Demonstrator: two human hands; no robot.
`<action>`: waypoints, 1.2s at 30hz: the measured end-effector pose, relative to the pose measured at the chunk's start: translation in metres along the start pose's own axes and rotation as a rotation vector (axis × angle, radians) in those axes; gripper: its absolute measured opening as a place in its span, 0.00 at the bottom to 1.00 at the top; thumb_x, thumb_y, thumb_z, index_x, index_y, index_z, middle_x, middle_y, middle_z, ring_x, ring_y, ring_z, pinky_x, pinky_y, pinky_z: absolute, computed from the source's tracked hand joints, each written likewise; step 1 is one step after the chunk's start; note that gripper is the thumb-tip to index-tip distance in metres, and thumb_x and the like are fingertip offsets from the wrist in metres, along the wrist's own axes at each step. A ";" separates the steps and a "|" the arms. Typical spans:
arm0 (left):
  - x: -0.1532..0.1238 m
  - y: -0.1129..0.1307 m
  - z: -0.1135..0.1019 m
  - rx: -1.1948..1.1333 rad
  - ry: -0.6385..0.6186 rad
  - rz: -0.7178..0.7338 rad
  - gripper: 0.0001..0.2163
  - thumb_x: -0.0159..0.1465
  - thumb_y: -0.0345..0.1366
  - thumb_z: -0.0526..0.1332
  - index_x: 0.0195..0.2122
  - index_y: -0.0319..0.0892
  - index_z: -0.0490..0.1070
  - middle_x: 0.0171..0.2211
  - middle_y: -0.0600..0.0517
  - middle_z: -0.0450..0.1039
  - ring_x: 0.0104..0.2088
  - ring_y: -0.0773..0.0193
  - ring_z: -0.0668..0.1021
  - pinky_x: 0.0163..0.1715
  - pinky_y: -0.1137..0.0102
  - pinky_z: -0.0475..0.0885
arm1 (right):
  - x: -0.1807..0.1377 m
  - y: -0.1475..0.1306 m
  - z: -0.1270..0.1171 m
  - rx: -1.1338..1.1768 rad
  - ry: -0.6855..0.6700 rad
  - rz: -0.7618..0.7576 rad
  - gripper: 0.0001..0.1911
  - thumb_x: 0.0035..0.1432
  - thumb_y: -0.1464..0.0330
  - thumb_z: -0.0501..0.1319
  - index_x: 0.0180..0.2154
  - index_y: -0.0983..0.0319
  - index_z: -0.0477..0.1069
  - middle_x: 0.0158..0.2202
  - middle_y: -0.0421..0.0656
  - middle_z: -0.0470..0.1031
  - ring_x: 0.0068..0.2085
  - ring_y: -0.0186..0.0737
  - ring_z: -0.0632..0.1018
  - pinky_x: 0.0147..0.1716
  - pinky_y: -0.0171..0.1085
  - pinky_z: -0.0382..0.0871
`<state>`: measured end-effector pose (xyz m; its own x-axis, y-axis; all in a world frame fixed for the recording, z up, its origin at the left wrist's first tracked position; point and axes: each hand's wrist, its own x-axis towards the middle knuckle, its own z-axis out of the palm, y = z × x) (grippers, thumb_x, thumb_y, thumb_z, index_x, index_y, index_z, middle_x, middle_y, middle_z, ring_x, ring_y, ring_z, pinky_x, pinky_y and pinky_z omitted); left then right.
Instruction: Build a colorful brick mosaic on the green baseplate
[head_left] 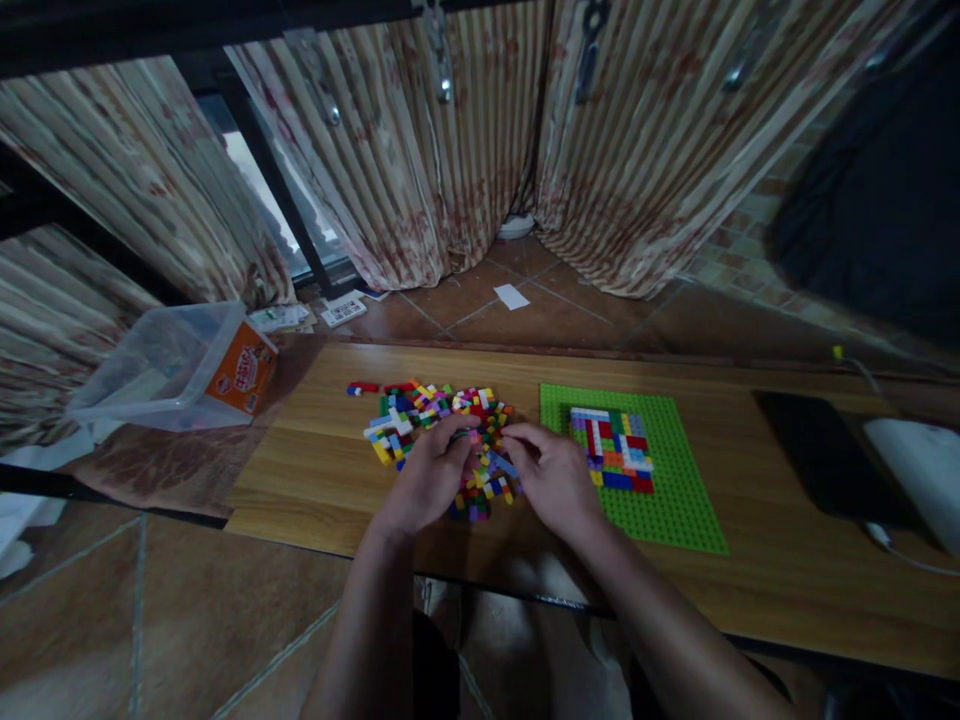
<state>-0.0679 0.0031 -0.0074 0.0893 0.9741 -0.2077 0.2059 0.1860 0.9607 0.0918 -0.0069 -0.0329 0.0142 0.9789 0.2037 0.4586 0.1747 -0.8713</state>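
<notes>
A loose pile of toy building bricks [409,405] in many colours spreads over the wooden table in front of me. My left hand [431,475] is over the pile's near side, its thumb and forefinger closed around what looks like a small pink brick [474,437]. Just to the right, my right hand [555,475] has its thumb and fingertips pinched together at the pile's edge; anything between them is too small to make out. Beside that hand lies a green baseplate [675,480], bearing a flat, roughly square patch of joined multicoloured bricks [611,450].
The wooden table [300,440] runs across the view. A clear plastic bin [165,370] with an orange label stands at its left. On the right are a dark flat device [832,455], a white object [919,470] and a white cable [911,560]. Striped curtains [465,140] hang behind.
</notes>
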 end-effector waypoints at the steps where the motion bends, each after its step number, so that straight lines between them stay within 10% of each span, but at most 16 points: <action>1: -0.001 0.003 0.002 -0.054 -0.021 -0.002 0.15 0.61 0.34 0.56 0.48 0.38 0.70 0.24 0.55 0.71 0.24 0.67 0.72 0.25 0.73 0.68 | 0.000 -0.002 0.000 0.086 -0.008 0.034 0.11 0.60 0.65 0.58 0.36 0.60 0.78 0.34 0.44 0.81 0.34 0.41 0.79 0.36 0.37 0.70; 9: -0.004 0.012 0.013 -0.147 -0.131 0.016 0.09 0.61 0.39 0.60 0.37 0.40 0.67 0.23 0.56 0.70 0.19 0.71 0.70 0.20 0.76 0.65 | 0.003 -0.010 0.001 0.635 -0.084 0.401 0.18 0.46 0.53 0.69 0.32 0.62 0.78 0.25 0.40 0.77 0.22 0.32 0.71 0.21 0.31 0.62; 23: -0.006 0.013 0.022 -0.283 -0.138 0.036 0.11 0.58 0.41 0.63 0.28 0.38 0.70 0.22 0.54 0.69 0.21 0.72 0.67 0.21 0.76 0.63 | 0.004 -0.008 -0.004 0.700 -0.035 0.350 0.17 0.46 0.54 0.69 0.30 0.61 0.75 0.23 0.38 0.75 0.24 0.35 0.74 0.26 0.35 0.70; 36: 0.001 0.006 0.013 -0.107 0.045 -0.025 0.10 0.57 0.41 0.62 0.27 0.38 0.73 0.22 0.54 0.71 0.20 0.71 0.68 0.18 0.77 0.61 | 0.003 0.002 0.005 0.119 -0.049 0.081 0.08 0.54 0.68 0.62 0.36 0.59 0.78 0.35 0.43 0.80 0.35 0.39 0.79 0.37 0.38 0.71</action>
<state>-0.0543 0.0033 -0.0038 0.0405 0.9733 -0.2260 0.1017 0.2210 0.9700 0.0889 -0.0031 -0.0364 0.0021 0.9938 0.1110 0.3487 0.1033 -0.9315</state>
